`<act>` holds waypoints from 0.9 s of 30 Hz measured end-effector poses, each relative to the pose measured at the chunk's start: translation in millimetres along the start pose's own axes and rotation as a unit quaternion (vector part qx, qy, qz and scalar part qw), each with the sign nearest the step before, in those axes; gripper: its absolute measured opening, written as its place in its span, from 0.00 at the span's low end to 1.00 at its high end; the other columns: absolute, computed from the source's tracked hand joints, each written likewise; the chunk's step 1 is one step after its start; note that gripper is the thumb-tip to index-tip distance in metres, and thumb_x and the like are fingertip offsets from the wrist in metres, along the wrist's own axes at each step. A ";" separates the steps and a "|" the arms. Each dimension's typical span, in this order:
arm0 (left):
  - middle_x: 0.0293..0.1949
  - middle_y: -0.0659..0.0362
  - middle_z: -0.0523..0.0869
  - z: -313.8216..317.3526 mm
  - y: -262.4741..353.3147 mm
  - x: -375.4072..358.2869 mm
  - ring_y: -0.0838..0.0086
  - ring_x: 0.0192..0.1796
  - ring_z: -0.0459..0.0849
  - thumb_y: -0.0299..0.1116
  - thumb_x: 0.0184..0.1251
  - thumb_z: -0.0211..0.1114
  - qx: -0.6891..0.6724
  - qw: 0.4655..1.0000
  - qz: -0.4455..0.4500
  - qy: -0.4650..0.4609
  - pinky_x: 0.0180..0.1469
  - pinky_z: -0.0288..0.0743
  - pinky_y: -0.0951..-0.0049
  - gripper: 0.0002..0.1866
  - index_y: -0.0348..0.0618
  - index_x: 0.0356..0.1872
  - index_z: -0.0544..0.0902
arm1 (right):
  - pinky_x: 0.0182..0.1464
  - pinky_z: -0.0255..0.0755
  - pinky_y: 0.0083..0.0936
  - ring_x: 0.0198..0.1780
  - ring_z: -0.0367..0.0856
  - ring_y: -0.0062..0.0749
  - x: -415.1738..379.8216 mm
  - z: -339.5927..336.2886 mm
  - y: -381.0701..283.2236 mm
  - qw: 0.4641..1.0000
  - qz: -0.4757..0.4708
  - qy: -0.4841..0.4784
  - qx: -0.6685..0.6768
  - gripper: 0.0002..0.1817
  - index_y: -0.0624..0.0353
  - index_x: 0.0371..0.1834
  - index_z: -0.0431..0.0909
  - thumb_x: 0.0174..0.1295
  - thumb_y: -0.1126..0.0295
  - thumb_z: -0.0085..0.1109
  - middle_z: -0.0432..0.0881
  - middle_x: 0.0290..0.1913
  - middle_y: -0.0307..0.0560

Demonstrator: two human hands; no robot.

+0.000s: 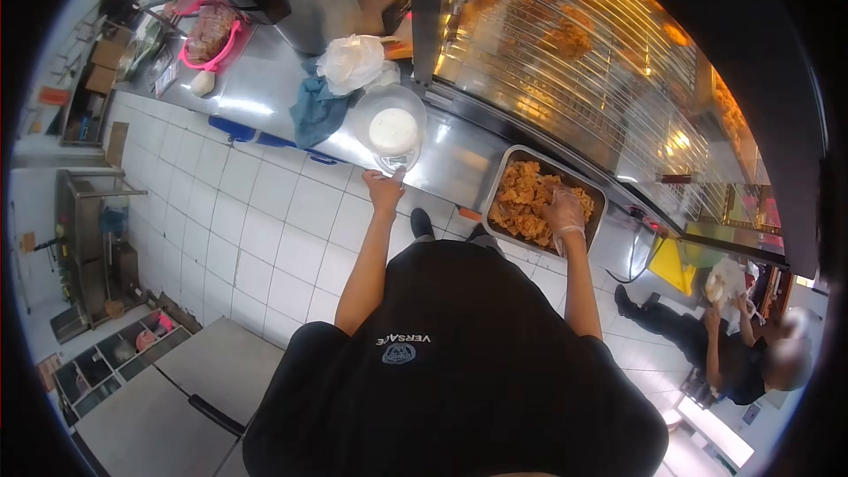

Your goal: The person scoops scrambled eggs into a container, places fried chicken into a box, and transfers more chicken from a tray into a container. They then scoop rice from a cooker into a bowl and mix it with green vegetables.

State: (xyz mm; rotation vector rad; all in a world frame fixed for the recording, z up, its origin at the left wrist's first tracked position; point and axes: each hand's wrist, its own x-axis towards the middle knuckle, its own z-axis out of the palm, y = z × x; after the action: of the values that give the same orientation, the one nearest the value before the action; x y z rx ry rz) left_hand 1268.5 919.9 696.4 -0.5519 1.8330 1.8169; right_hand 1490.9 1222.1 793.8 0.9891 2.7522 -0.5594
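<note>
My left hand is at the counter's front edge, its fingers bent at the display of a small scale. A clear round bowl sits on the scale, with a white round area visible through it. My right hand, in a clear plastic glove, reaches into a metal tray of fried chicken pieces. Its fingers are among the pieces; whether they grip one is hard to make out. Left of the bowl lie a white plastic bag and a teal cloth.
A lit glass warming cabinet with wire racks stands behind the tray. A large metal cooker and a pink basket are at the back left. Another person stands at the far right beside a yellow object.
</note>
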 end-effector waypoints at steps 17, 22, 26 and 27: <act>0.38 0.57 0.75 -9.3 40.9 18.8 0.76 0.35 0.75 0.31 0.63 0.66 -0.004 0.994 0.095 0.055 0.37 0.72 0.74 0.29 0.35 0.60 0.62 | 0.66 0.67 0.38 0.63 0.74 0.51 -5.5 1.1 -1.9 1.000 0.019 0.012 0.022 0.27 0.56 0.59 0.77 0.52 0.70 0.61 0.77 0.61 0.59; 0.36 0.57 0.77 -12.9 25.2 28.0 0.76 0.36 0.76 0.30 0.64 0.64 0.009 0.992 0.117 0.037 0.39 0.72 0.74 0.29 0.33 0.61 0.60 | 0.66 0.66 0.38 0.63 0.74 0.53 -4.8 6.9 8.7 0.998 0.017 0.013 0.053 0.26 0.57 0.60 0.76 0.55 0.66 0.57 0.78 0.61 0.59; 0.37 0.57 0.77 -12.5 36.8 8.3 0.76 0.37 0.77 0.30 0.64 0.64 0.001 0.993 0.120 0.004 0.40 0.72 0.74 0.30 0.33 0.63 0.59 | 0.68 0.64 0.39 0.66 0.71 0.52 -17.1 -20.3 -24.1 0.996 0.018 -0.005 0.090 0.30 0.54 0.62 0.75 0.54 0.60 0.61 0.74 0.65 0.58; 0.37 0.56 0.78 -13.6 34.4 9.8 0.75 0.37 0.77 0.30 0.65 0.64 0.004 0.993 0.118 -0.001 0.40 0.73 0.74 0.30 0.33 0.63 0.59 | 0.68 0.63 0.40 0.68 0.69 0.52 -21.7 -27.2 -38.9 0.995 0.014 -0.016 0.095 0.31 0.52 0.63 0.74 0.53 0.58 0.62 0.73 0.66 0.57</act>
State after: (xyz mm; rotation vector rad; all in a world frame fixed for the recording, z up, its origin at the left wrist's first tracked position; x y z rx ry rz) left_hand 1239.1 907.9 717.7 -0.3399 1.9726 1.9592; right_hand 1481.9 1192.7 836.0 1.0457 2.6923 -0.8368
